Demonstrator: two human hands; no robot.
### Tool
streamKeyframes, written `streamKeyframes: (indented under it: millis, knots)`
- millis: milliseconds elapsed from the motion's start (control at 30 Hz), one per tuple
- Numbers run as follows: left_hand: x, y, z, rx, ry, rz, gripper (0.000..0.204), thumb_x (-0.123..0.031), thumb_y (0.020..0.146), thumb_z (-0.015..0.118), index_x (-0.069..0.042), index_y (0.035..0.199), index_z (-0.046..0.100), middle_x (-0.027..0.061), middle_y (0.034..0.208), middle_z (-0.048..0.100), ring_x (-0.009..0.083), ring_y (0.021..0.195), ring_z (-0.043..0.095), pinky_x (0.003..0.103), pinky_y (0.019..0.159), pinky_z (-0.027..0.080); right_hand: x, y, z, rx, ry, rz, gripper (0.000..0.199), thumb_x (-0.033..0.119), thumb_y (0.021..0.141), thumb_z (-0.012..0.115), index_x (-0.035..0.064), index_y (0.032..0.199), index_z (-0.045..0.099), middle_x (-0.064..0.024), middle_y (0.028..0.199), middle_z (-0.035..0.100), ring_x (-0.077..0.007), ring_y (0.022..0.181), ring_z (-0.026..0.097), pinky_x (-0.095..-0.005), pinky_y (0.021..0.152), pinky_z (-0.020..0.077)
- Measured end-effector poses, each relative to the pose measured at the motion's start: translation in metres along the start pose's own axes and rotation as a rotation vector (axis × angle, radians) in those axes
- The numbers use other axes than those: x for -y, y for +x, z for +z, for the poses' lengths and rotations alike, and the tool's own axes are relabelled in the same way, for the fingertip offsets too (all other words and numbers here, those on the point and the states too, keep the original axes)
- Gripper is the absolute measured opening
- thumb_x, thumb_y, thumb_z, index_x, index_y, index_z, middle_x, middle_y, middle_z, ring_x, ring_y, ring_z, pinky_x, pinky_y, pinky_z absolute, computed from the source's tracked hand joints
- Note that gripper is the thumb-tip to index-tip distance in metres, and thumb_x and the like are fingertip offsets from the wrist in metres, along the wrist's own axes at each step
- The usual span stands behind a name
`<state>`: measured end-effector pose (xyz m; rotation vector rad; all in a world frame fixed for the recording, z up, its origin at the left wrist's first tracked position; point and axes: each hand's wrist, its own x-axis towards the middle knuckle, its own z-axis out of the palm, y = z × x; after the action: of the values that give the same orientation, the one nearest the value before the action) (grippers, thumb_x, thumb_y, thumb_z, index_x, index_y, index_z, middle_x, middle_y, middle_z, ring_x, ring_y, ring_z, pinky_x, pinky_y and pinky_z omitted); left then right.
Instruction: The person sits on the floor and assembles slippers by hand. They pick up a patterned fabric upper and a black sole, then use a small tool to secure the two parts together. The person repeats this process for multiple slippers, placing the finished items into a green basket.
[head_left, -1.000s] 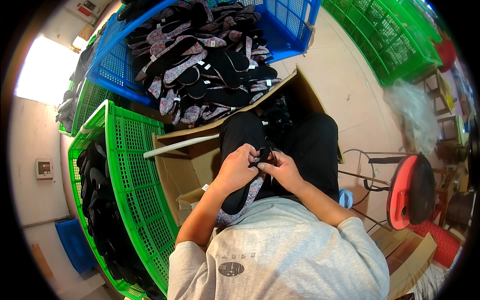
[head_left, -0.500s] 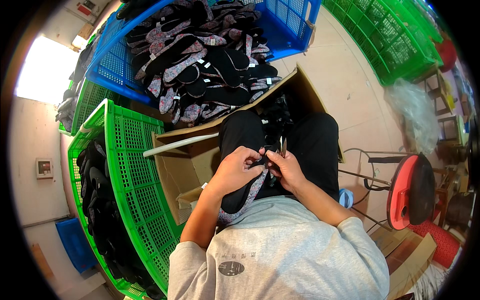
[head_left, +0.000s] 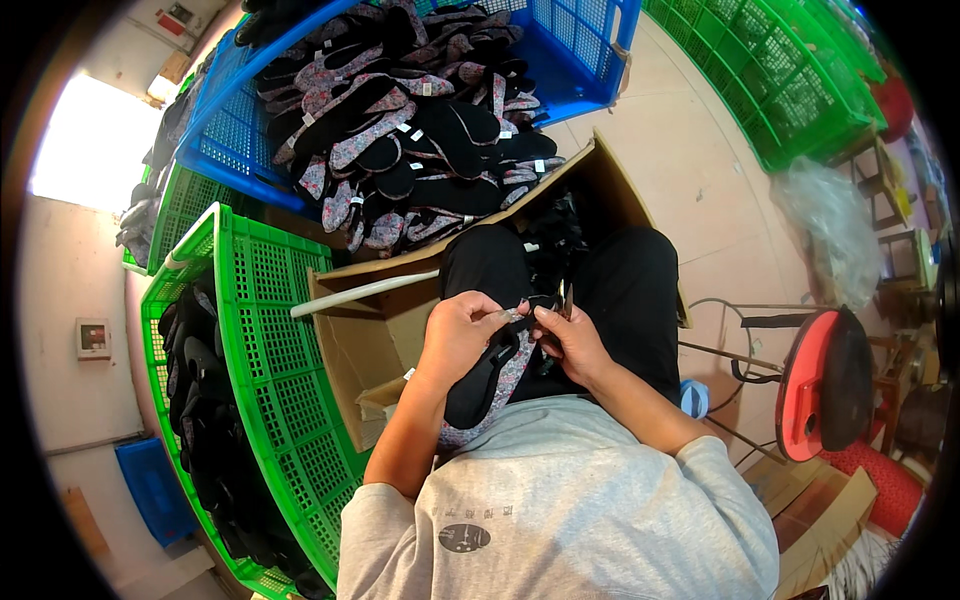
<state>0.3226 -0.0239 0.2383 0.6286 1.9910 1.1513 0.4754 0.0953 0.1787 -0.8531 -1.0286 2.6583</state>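
Observation:
A slipper point(head_left: 513, 371) with a flowered fabric side and a black inside lies over my lap, its toe or heel end raised between my hands. My left hand point(head_left: 455, 340) pinches the slipper's upper edge between thumb and fingers. Close beside it, my right hand point(head_left: 577, 343) is closed around a pair of scissors, whose pointed metal blades point(head_left: 568, 297) stick up past the fingers. The right fingertips also meet the slipper's edge near the left fingertips. What exactly lies between the fingertips is too small to make out.
An open cardboard box point(head_left: 355, 340) sits in front of my knees, a pale tube point(head_left: 365, 292) across it. Beyond is a blue crate point(head_left: 573, 95) heaped with similar slippers point(head_left: 430, 130). Green crates point(head_left: 275, 350) stand left and far right; a red-and-black round stool point(head_left: 806, 385) is at right.
My left hand's thumb has shifted up along the slipper's edge, and more of its black opening shows. The right hand with the scissors stays nearly in place.

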Motion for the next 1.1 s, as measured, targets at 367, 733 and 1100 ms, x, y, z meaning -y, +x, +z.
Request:
streamKeyframes:
  millis: [367, 733, 1100]
  knots:
    - [0.012, -0.001, 0.001, -0.043, -0.137, -0.134, 0.015, -0.011, 0.089, 0.072, 0.002, 0.084, 0.066, 0.0020, 0.070, 0.064, 0.0072, 0.061, 0.058, 0.022, 0.055, 0.047, 0.001, 0.004, -0.008, -0.061, -0.015, -0.034, 0.022, 0.029, 0.098, 0.063, 0.0086, 0.106, 0.068, 0.0027, 0.072, 0.059, -0.0035, 0.057, 0.046, -0.0180, 0.047, 0.0298]
    - [0.020, -0.004, 0.001, -0.018, -0.154, -0.111, 0.016, -0.012, 0.095, 0.064, 0.004, 0.091, 0.063, 0.0072, 0.077, 0.065, 0.0123, 0.069, 0.065, 0.026, 0.065, 0.055, 0.067, -0.012, -0.007, 0.190, -0.308, -0.225, 0.033, 0.024, 0.105, 0.050, 0.0045, 0.132, 0.052, -0.0066, 0.100, 0.069, -0.0049, 0.068, 0.052, -0.0186, 0.057, 0.0421]
    - [0.017, -0.006, 0.008, 0.057, -0.060, 0.017, 0.015, -0.009, 0.099, 0.059, 0.000, 0.087, 0.058, 0.0017, 0.075, 0.059, 0.0063, 0.069, 0.056, 0.022, 0.061, 0.050, 0.086, -0.003, 0.009, 0.402, -1.288, -0.174, 0.035, 0.039, 0.094, 0.061, 0.0072, 0.109, 0.061, -0.0140, 0.093, 0.070, -0.0321, 0.090, 0.067, -0.0407, 0.078, 0.0503]
